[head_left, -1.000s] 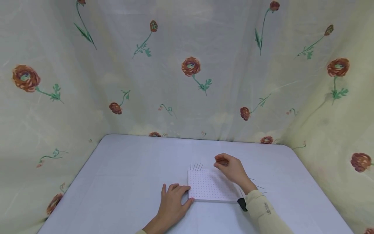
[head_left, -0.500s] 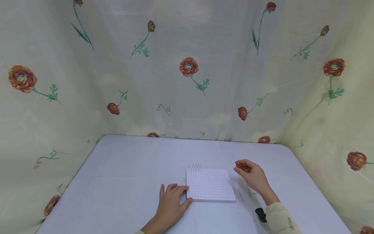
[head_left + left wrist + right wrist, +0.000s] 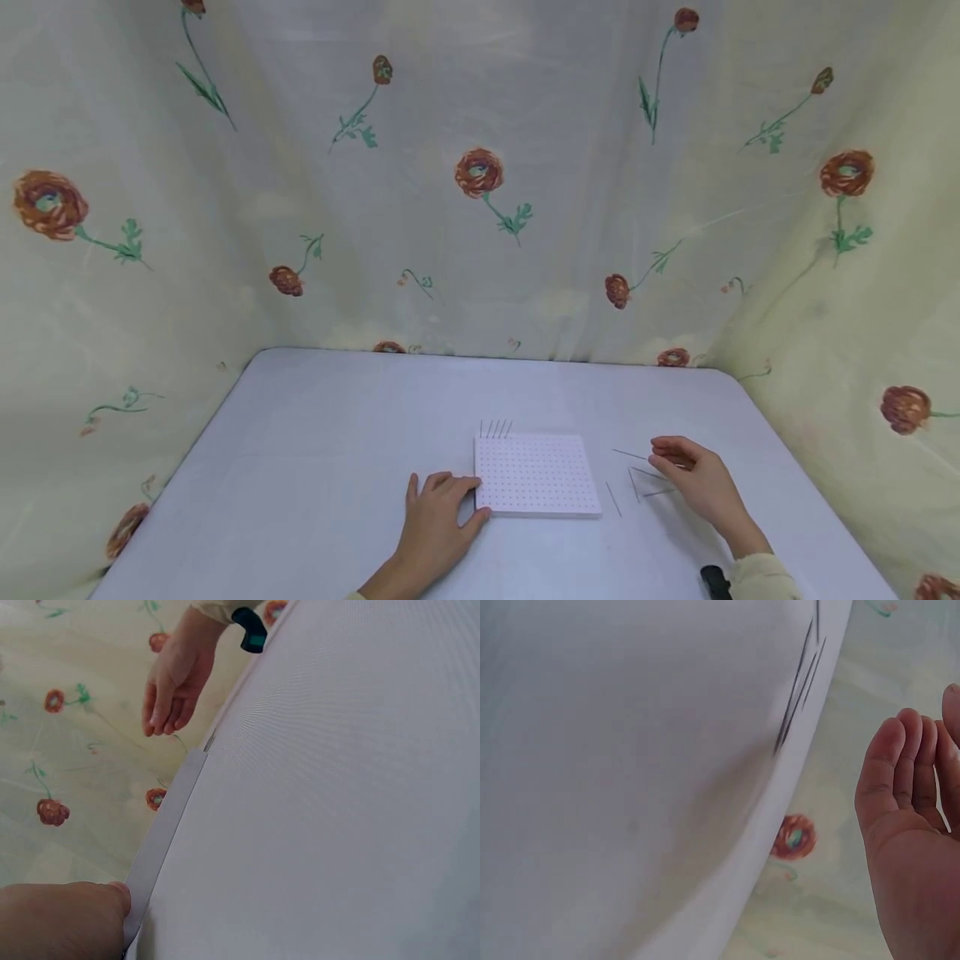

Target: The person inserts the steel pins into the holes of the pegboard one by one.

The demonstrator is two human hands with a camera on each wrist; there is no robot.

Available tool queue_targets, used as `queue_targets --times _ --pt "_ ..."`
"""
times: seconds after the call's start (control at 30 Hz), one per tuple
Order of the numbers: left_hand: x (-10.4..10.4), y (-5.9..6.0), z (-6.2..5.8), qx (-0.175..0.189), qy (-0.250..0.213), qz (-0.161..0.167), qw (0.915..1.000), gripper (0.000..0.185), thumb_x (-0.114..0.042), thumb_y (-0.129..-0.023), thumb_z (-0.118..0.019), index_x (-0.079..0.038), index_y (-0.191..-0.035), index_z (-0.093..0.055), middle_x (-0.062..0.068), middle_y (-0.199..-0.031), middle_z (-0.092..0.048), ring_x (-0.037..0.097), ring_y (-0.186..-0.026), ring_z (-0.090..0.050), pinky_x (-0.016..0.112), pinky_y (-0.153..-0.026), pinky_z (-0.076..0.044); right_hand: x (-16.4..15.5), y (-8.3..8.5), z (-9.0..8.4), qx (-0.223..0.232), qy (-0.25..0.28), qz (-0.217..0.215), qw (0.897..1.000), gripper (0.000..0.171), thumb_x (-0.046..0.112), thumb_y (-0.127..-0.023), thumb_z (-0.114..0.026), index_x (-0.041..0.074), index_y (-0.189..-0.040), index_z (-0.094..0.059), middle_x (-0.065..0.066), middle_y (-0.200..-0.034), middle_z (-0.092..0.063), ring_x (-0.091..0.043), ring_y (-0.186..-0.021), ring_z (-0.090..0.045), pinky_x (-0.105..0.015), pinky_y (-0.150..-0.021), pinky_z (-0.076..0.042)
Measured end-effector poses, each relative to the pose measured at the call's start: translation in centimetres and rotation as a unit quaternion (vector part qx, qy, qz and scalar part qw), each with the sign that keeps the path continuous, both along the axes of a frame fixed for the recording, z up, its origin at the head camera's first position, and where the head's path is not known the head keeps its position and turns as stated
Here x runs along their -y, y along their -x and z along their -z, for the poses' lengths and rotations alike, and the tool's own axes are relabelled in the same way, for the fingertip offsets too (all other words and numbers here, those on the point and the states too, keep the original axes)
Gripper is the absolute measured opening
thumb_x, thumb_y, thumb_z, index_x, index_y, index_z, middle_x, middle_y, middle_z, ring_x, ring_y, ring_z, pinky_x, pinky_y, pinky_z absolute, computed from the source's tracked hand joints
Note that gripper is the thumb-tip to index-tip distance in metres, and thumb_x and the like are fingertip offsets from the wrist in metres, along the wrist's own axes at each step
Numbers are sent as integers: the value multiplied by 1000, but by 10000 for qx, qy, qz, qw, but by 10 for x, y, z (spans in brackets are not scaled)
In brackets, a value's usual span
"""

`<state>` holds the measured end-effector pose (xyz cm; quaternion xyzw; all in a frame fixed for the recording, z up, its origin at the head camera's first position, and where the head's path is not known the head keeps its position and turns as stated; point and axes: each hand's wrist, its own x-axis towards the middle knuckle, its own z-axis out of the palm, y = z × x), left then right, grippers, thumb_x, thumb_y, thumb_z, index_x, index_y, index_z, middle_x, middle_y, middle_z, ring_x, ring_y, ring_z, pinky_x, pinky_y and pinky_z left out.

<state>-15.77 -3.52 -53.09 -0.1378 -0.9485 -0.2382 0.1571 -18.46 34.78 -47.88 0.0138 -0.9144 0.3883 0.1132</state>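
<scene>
Nearest the camera, the left hand [image 3: 435, 527] lies flat on the pale lavender worktop [image 3: 315, 467], fingers [image 3: 448, 482] spread and fairly straight, thumb and fingertips pressed against the near-left edge of the white square dotted pegboard [image 3: 536, 475], seemingly bracing it so it cannot slide. To its right, the right hand [image 3: 701, 486] hovers over the loose thin dark metal pins [image 3: 633, 482] scattered on the worktop just beside the board; its fingers are loosely curled, and whether they pinch a pin cannot be told. At the board's far-left corner, a short row of upright pins [image 3: 495, 428] stands planted. Behind hangs the cream floral curtain [image 3: 480, 175].
</scene>
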Motion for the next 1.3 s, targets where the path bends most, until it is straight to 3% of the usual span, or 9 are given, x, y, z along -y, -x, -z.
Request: queue_targets --times 0.33,0.7,0.97,1.3 --pt "-1 0 1 128 34 -34 9999 42 -53 -79 -68 -29 -113 -64 -9 -111 -69 23 -114 -54 72 -103 -20 -32 -12 7 195 51 373 9991 41 27 -87 -68 2 -119 -61 -18 -109 -69 18 -82 -55 -6 -69 -46" --pt "-1 1 2 96 -43 -14 9999 40 -51 -80 -68 -29 -113 -64 -9 -111 -69 23 -115 -53 71 -103 -19 -44 -16 17 1049 -247 155 9941 51 31 -84 -71 1 -123 -58 -18 -113 -66 14 -81 -55 -16 -68 -49" --pt "-1 1 2 30 28 -25 10000 41 -52 -79 -68 -29 -113 -64 -10 -110 -69 22 -114 -53 72 -103 -20 -47 -16 22 1170 -472 194 9918 51 26 -78 -76 1 -120 -60 -14 -107 -69 11 -78 -57 -15 -69 -48" --pt "-3 1 1 143 71 -106 9998 41 -52 -79 -69 -29 -112 -65 -9 -111 -69 23 -115 -54 72 -103 -20 -44 -15 25 1349 -740 186 9879 46 23 -77 -77 1 -115 -63 -9 -99 -71 -5 -81 -63 -17 -68 -48"
